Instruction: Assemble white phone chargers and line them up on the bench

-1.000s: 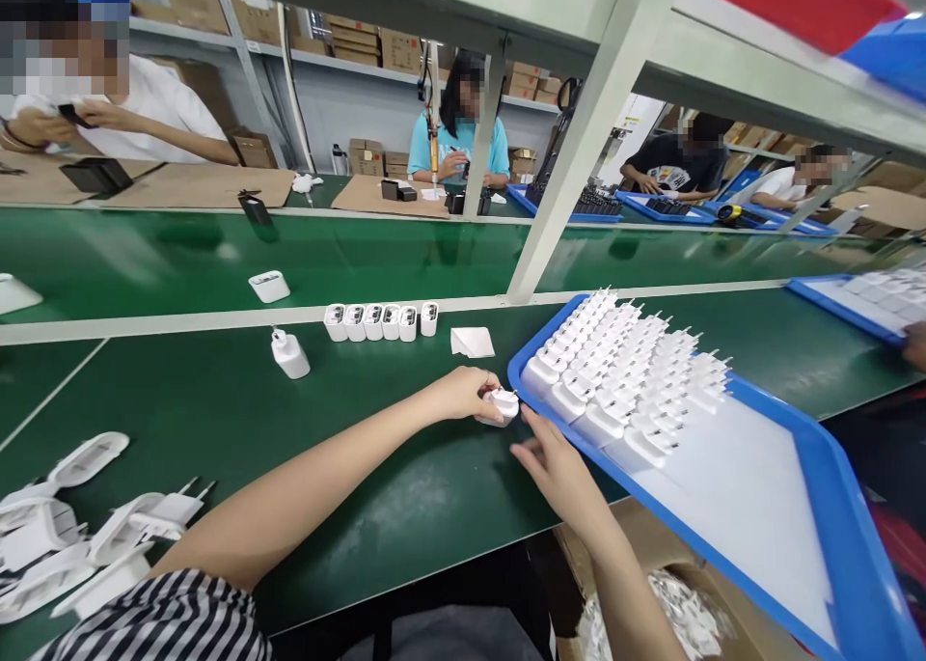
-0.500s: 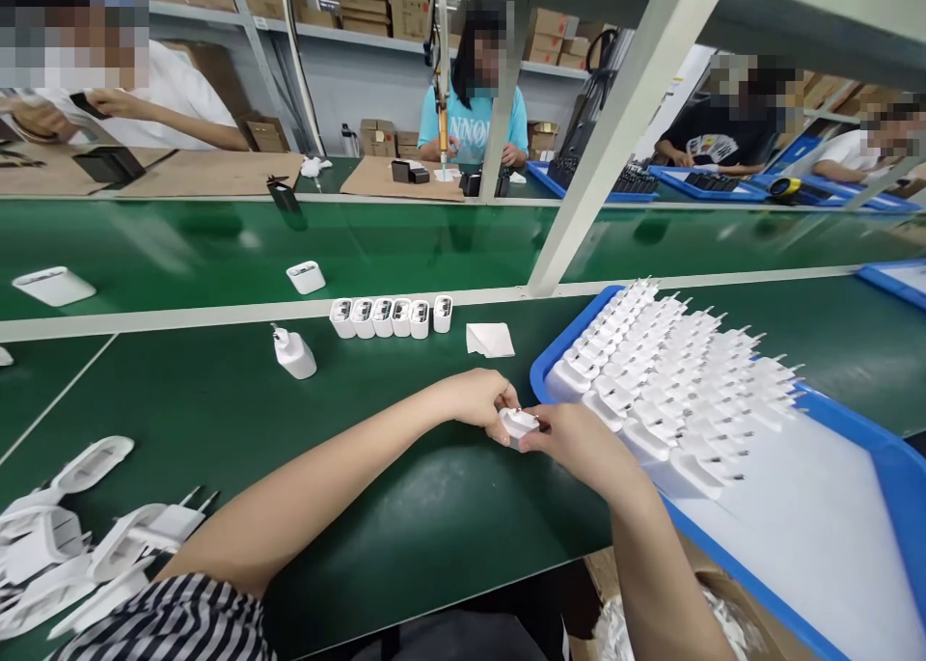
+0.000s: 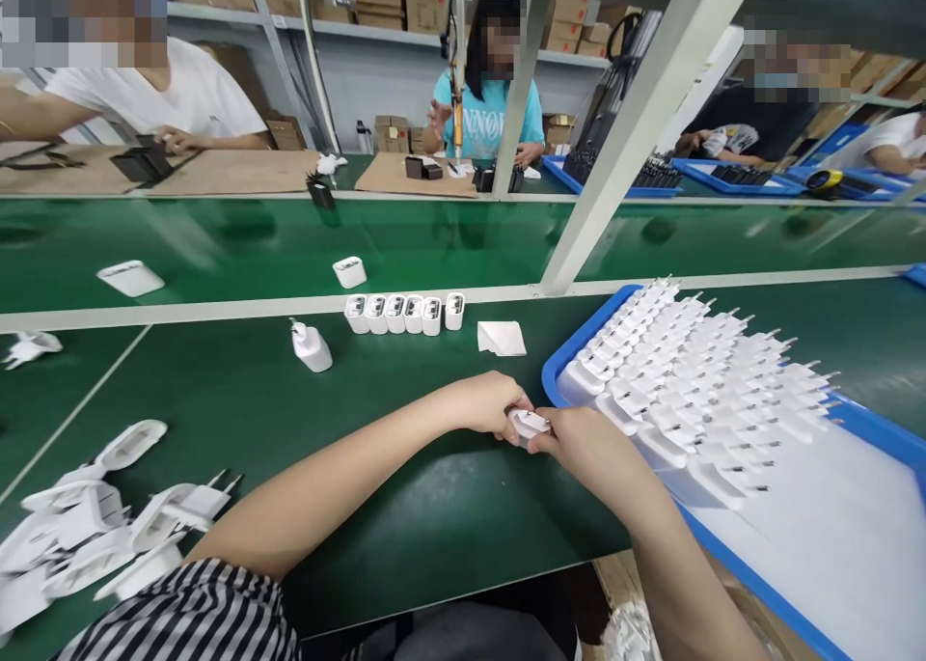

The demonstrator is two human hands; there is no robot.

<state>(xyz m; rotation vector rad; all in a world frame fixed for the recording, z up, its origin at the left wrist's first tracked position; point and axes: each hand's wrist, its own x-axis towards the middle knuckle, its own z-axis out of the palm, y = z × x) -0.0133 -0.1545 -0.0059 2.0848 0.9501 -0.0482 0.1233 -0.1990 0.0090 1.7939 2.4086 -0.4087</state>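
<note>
Both of my hands meet over the green bench, to the left of the blue tray's edge. My left hand (image 3: 493, 405) grips the far left end of a small white plug charger (image 3: 531, 426). My right hand (image 3: 575, 437) pinches the same charger from the right, so its sides are partly hidden by fingers. Beyond the hands lies a folded white paper (image 3: 502, 339). A row of several white charger housings (image 3: 394, 314), open ends showing, stands along the bench's back edge. One white plug charger (image 3: 312, 346) stands alone to their left.
A blue tray (image 3: 560, 357) at right holds many white plug chargers (image 3: 687, 381), pins up. Loose white plug parts (image 3: 87, 526) pile at front left. White housings (image 3: 350, 272) lie on the green conveyor belt (image 3: 275, 236). A white slanted post (image 3: 643, 140) rises behind the tray. Co-workers sit across.
My hands stay together on the charger, which has turned slightly. Housings on the belt have shifted right. The view has swung a little left, and co-workers' hands have moved.
</note>
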